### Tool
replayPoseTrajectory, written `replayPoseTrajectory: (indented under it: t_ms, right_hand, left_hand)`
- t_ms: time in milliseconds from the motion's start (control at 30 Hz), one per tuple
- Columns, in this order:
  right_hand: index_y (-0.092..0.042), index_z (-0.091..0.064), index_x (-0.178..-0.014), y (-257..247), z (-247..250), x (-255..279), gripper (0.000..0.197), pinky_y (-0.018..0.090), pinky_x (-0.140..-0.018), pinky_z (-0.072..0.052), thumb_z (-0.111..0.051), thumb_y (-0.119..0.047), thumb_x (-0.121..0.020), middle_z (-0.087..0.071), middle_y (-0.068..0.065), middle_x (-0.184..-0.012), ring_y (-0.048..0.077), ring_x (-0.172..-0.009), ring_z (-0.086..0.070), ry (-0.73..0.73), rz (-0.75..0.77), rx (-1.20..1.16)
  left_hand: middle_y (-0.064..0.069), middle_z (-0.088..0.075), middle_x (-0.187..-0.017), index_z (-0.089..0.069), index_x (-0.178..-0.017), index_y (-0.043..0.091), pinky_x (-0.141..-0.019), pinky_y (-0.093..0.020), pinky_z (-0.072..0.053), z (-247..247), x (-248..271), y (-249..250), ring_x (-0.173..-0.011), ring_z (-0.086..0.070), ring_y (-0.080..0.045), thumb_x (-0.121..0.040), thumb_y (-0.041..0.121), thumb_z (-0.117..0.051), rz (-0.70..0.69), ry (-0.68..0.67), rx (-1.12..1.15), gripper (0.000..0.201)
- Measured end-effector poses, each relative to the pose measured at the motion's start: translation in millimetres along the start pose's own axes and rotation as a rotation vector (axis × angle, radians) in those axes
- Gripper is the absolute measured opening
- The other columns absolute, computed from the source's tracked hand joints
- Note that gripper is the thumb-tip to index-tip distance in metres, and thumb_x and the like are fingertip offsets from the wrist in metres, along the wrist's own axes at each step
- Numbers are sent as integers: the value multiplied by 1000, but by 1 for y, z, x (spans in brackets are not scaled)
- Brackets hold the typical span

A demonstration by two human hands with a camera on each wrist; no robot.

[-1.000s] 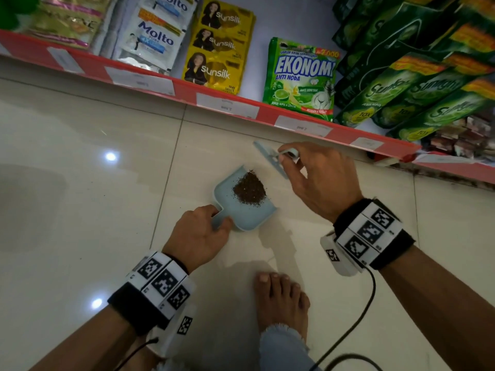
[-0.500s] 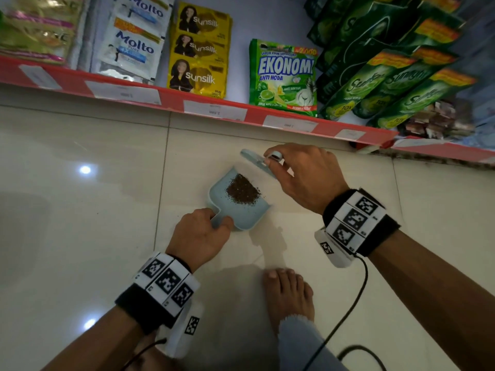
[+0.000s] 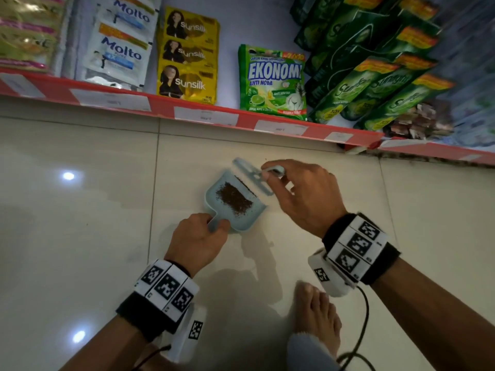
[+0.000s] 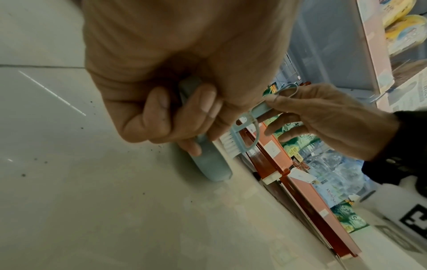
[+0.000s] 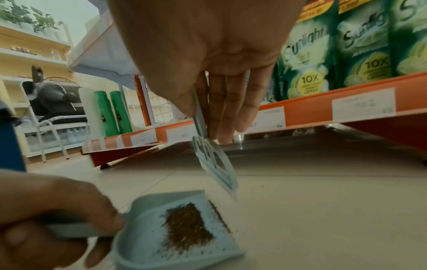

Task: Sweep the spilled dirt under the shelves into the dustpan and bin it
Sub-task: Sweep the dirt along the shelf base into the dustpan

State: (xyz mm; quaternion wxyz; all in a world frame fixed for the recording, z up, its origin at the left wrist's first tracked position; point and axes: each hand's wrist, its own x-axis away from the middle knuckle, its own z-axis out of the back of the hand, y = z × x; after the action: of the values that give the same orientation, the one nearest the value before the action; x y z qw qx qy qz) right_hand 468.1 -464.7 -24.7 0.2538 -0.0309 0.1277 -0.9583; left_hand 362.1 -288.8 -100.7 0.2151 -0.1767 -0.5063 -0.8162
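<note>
The dirt (image 3: 233,198) now lies spread flatter in the dustpan (image 3: 251,218), a thin line left at its lip. The left hand (image 3: 197,241) still grips the handle; the right hand (image 3: 302,194) pinches the brush (image 3: 251,177), lifted just above the lip. One more stroke, then binning.

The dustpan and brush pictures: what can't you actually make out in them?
- Dustpan handle: head view, wrapped by the left hand.
- Brush bristles: head view, under its back.
- Price labels: head view, print too small and blurred.
- A bin: in no view.
</note>
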Motion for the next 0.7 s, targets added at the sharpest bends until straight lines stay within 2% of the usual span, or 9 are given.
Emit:
replayPoseTrajectory:
  t_ms: [67,167,300,400,467,567,633,700]
  right_hand:
    - [-32,-65,-105,6,0,-4,27,36,-62,-53,-43,-47,-98,-72,-10,-94,21,-75,-68,53,-43,38]
    - [-30,-64,-106,11,-7,-8,25,37,-64,-53,-44,-44,-99,-70,-7,-96,27,-79,-68,-5,-52,117]
    - [-33,-63,-109,11,-17,1,29,34,-65,-50,-39,-46,-99,-69,-10,-103,23,-82,-67,-155,61,63]
    - [-35,-64,-104,16,-11,5,31,33,-60,-51,-37,-50,-97,-70,-12,-94,19,-76,-66,-70,93,-28]
    - [-35,-63,-103,22,-7,3,27,34,-58,-52,-40,-48,-98,-71,-12,-95,19,-73,-67,9,108,-20]
    - [-32,-63,-106,32,-7,-6,24,35,-59,-53,-43,-44,-100,-71,-10,-99,23,-74,-68,21,102,46]
    - [-31,-65,-105,33,-10,-8,22,33,-59,-52,-47,-41,-99,-71,-8,-98,26,-74,-68,8,105,96]
    - [-31,-66,-107,30,-15,-5,23,34,-61,-53,-46,-41,-100,-71,-7,-100,26,-77,-68,-63,136,103]
  left_hand:
    - [0,-51,-56,-42,-53,17,-58,-28,-36,-1,2,-1,-61,-52,-24,-94,35,-57,9,5,28,47]
    - [2,-51,-56,-43,-53,18,-59,-28,-36,-4,5,0,-62,-52,-24,-93,36,-58,47,15,62,46]
    - [3,-50,-56,-42,-53,20,-59,-28,-35,-8,9,4,-63,-52,-24,-93,37,-57,64,36,37,46]
    - [3,-50,-57,-42,-54,20,-59,-28,-35,-11,13,8,-64,-53,-25,-93,39,-56,82,50,-3,46]
    - [-2,-55,-60,-42,-55,21,-59,-28,-36,-12,16,11,-68,-57,-31,-93,40,-55,84,64,-12,45]
    - [-18,-65,-75,-41,-56,21,-63,-30,-38,-17,17,15,-80,-63,-36,-94,40,-54,96,88,-34,44]
    - [-10,-57,-64,-41,-56,19,-58,-28,-36,-20,19,15,-71,-59,-34,-95,40,-54,96,93,-51,46]
    - [1,-49,-55,-42,-55,18,-52,-27,-32,-21,18,14,-60,-51,-24,-95,40,-53,96,98,-81,47]
